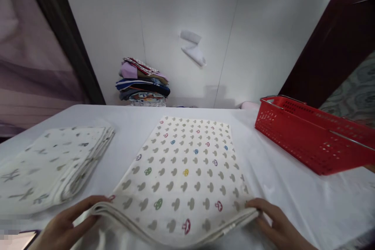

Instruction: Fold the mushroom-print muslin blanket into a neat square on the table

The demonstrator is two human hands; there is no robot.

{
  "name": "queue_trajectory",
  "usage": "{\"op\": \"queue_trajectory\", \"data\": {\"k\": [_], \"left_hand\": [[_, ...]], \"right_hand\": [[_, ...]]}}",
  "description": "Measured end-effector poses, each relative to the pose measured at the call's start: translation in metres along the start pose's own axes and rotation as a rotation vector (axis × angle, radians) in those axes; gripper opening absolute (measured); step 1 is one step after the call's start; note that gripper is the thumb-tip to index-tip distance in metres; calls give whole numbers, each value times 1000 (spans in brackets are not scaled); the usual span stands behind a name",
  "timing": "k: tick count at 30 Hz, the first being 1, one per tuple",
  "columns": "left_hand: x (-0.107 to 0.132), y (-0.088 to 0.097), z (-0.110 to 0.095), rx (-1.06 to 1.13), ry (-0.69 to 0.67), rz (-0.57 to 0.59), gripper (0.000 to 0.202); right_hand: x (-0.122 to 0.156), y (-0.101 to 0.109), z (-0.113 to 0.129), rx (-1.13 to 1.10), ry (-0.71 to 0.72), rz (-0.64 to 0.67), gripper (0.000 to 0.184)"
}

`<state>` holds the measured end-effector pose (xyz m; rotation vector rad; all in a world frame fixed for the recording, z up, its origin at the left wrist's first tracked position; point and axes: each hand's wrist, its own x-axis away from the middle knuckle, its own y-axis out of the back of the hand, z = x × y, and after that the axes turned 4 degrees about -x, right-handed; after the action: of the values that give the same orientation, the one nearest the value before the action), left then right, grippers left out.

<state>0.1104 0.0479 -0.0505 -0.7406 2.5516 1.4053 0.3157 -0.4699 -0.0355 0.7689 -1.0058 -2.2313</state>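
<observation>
A white cloth printed with small mushrooms [181, 160] lies folded in layers along the middle of the table. Its near edge is lifted and sags between my two hands. My left hand [66, 222] pinches the near left corner, thumb below and fingers on top. At the near right corner, my right hand [277, 218] grips the layered edge the same way. Most of the cloth rests flat, stretching away toward the wall. To the left lies another folded white cloth with a grey leafy print [55, 160], apart from my left hand.
A red perforated plastic basket [310, 133] stands at the right on the white-covered table [281, 187]. Folded clothes [143, 84] are piled at the back against the pale wall. A phone-like object [22, 240] shows partly at the lower left.
</observation>
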Motion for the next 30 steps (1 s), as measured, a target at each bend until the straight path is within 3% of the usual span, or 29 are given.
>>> {"op": "queue_trajectory", "data": {"k": [4,7,9,12,15,19,25,30], "left_hand": [[-53,21,-40,208,96,-30,18],[-119,19,-60,308,206,-51,27],[-171,4,-66,347,271,-102,34],[-245,-36,-63,374,320,-71,42],[-294,-80,-52,119,412,-38,41],[-325,-115,-38,-9,447,-25,33],[-367,-131,-22,-118,479,-69,35],[-373,-153,-10,-185,541,0,36]], "right_hand": [[-33,22,-11,-330,-270,-76,28],[-85,41,-22,-525,-408,-151,32],[-130,48,-33,-606,-438,-216,33],[-195,44,-59,-710,-486,-268,34],[-241,27,-91,-766,-629,-242,30],[-276,11,-125,-643,-724,-199,22],[-332,14,-159,-213,-670,-241,23],[-360,-2,-173,38,-675,-214,18]]}}
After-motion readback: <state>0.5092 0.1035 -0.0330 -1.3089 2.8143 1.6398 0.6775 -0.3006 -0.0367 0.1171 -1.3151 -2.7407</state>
